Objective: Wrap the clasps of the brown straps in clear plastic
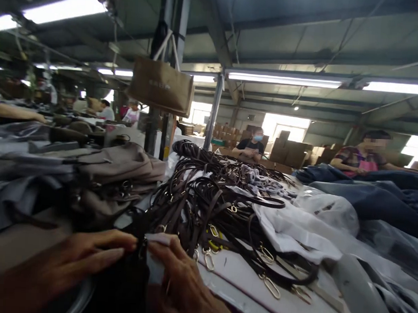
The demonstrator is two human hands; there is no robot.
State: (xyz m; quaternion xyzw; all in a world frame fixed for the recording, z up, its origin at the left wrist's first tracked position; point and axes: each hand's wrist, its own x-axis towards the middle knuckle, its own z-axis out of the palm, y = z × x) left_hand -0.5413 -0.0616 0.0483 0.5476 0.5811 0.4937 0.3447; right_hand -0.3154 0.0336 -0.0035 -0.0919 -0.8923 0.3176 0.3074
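Note:
My left hand (76, 259) reaches in from the lower left with fingers stretched out and thumb and forefinger apart. Its fingertips are close to a dark piece (120, 286) that looks like fabric or leather; whether they touch it is unclear. A small shiny metal fitting (143, 248) shows between the two hands. My right hand (186, 280) is curled closed just right of it, with a pale strip (159, 238) at the forefinger. What its fingers grip is blurred and partly hidden. Beside it lies a heap of dark brown straps (200, 197) with gold-coloured clasps (208, 259).
Taupe bags (122, 164) are piled at left. White plastic sheeting (296, 225) and dark blue material (377, 194) cover the right side. A brown bag (160, 85) hangs on a post. Two people (253, 144) work across the table; a forearm (17, 111) shows far left.

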